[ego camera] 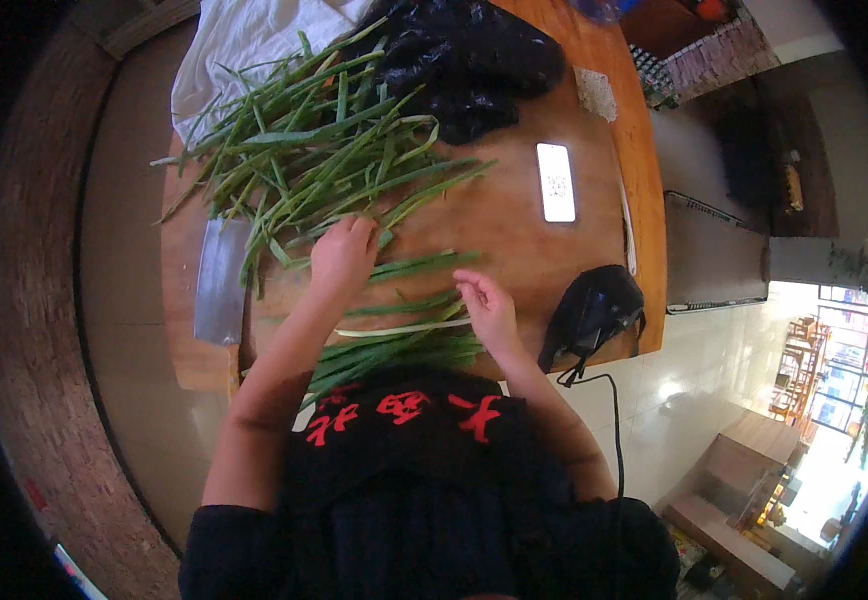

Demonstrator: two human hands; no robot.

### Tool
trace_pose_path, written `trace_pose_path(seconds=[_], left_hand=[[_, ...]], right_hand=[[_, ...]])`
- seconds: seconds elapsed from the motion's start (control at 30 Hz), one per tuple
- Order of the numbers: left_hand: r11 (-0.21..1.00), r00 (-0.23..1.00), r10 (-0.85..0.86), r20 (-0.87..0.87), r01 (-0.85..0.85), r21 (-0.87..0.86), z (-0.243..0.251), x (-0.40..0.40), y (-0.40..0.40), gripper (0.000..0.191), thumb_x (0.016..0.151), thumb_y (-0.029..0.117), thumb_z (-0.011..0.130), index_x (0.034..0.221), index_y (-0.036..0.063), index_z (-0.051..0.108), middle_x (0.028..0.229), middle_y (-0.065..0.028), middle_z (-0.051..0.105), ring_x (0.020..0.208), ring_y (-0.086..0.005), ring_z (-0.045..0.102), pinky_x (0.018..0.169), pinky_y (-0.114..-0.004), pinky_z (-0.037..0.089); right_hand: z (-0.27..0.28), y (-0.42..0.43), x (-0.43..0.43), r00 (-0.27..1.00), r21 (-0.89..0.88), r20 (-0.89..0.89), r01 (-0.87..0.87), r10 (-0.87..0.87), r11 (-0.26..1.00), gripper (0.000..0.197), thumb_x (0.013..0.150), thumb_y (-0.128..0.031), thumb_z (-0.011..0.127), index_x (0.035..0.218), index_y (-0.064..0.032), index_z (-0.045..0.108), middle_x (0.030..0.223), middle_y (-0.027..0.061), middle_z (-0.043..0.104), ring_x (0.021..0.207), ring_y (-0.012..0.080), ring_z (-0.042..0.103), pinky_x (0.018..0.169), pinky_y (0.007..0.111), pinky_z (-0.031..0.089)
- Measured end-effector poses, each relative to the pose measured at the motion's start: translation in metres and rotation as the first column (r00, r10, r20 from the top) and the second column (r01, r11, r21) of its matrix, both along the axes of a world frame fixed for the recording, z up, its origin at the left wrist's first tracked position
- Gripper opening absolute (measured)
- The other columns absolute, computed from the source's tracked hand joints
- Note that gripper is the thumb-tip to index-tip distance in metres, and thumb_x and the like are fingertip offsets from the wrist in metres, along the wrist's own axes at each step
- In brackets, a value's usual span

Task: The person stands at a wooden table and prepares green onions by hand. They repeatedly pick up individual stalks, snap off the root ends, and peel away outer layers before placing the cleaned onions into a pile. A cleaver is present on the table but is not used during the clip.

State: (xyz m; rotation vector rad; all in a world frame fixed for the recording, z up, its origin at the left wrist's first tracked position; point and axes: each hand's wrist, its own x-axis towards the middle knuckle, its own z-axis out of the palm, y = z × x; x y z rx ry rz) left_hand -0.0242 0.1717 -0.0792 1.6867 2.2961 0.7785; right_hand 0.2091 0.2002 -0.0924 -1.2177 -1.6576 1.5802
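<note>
A large loose pile of green onions (314,150) spreads over the wooden table. At its near edge my left hand (345,246) touches the stalks with bent fingers; whether it grips one is hidden by the hand. My right hand (488,306) is loosely curled, with nothing visible in its fingers, just beside the end of a pale green onion stalk (404,328). Between my hands lies a small row of green stalks (426,264). Closer to my body, more green onions (396,356) lie side by side in a bunch, roughly parallel to the table's front edge.
A cleaver (221,281) lies at the left of the wooden table (509,240). Black plastic bags (471,67) and a white cloth (246,45) sit at the back. To the right are a lit phone (556,184) and a black pouch with a cable (595,311).
</note>
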Motion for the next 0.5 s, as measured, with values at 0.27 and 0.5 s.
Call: trace_pose_path(seconds=[0.27,0.5], left_hand=[[0.922,0.926,-0.372,-0.068,0.377,0.088,0.025,0.017,-0.115,0.018,0.066,0.011,0.058,0.085,0.0102,0.057,0.08,-0.0065,0.056,0.07,-0.0247,0.057,0.056,-0.038,0.046],[0.943,0.942,-0.331,-0.06,0.332,0.009,0.019,0.009,-0.163,0.022,0.066,0.011,0.057,0.088,0.011,0.057,0.08,-0.0048,0.055,0.071,-0.0224,0.058,0.053,-0.034,0.046]], right_hand=[[0.013,-0.007,-0.04,0.943,-0.837,-0.299,-0.184,-0.149,0.516,0.028,0.088,-0.029,0.054,0.105,-0.0074,0.054,0.096,0.0073,0.061,0.057,0.0028,0.043,0.048,0.016,0.033],[0.013,-0.007,-0.042,0.961,-0.764,-0.237,-0.094,-0.142,0.638,0.029,0.088,-0.036,0.051,0.101,-0.0101,0.056,0.086,0.0041,0.062,0.054,0.0035,0.041,0.044,0.016,0.031]])
